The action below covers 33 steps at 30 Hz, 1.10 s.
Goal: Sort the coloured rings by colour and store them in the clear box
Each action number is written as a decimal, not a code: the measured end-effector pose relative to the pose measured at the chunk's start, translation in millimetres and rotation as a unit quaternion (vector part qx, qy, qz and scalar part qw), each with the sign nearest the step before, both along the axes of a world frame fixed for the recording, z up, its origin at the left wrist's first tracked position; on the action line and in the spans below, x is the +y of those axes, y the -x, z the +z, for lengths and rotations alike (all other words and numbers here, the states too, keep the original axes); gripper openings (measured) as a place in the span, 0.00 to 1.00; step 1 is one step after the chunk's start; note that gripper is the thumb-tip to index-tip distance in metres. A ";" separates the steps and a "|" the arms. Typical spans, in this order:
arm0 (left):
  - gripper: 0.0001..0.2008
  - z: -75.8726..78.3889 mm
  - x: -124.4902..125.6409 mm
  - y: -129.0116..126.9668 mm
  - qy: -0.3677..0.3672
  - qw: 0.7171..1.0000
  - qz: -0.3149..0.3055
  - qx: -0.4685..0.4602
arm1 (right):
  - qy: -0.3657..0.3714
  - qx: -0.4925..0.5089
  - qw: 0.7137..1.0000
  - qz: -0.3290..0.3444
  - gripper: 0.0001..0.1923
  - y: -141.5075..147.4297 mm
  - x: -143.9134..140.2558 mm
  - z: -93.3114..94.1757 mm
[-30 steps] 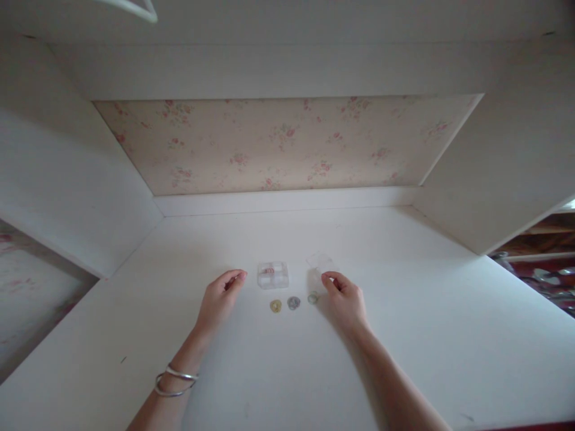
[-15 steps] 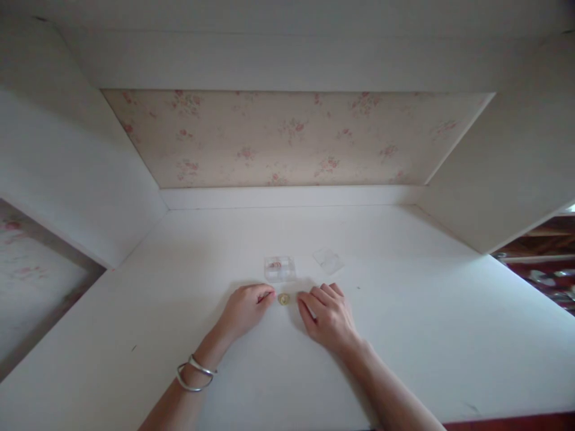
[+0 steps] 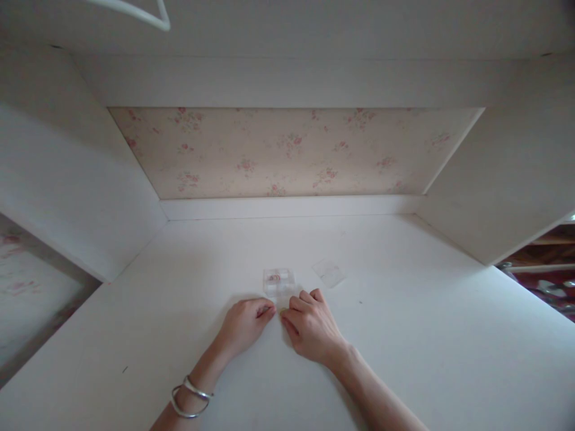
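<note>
Both hands are curling in knuckles-up now, fingertips nearly meeting over the little rings. The left hand (image 3: 246, 323) is pinching shut near a yellowish ring (image 3: 283, 310) that's barely peeking out; the right hand (image 3: 311, 326) is closing over where the other two were lying a second ago, so I can't tell what it's gripping. Looks like they're being gathered up. The clear plastic compartment box (image 3: 279, 281) is sitting at 12 o'clock, its thin see-through lid (image 3: 329, 272) at 1 o'clock, on the smooth white tabletop (image 3: 404, 335).
</note>
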<state>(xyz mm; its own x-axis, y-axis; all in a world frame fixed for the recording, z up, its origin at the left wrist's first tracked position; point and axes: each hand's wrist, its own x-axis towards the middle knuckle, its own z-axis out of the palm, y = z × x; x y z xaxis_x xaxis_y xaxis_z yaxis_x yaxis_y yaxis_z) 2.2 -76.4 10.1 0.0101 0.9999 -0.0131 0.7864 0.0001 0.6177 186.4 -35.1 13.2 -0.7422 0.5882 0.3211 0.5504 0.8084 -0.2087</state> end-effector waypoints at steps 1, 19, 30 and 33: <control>0.14 -0.2 -0.2 0.0 -0.002 1.000 -0.002 -0.003 | -0.001 -0.002 1.000 0.004 0.09 0.1 0.2 -0.2; 0.15 1.7 -5.5 -1.2 0.002 1.000 -0.004 0.008 | 0.082 0.138 0.986 -0.041 0.11 -26.5 8.5 -13.8; 0.13 3.3 -10.9 -6.6 -0.044 0.993 -0.077 0.073 | 0.131 0.250 0.951 -0.129 0.12 -26.6 16.3 -20.7; 0.12 1.9 -11.1 -6.5 -0.046 0.992 -0.076 0.086 | 0.184 0.312 0.915 -0.178 0.16 -26.8 21.5 -23.0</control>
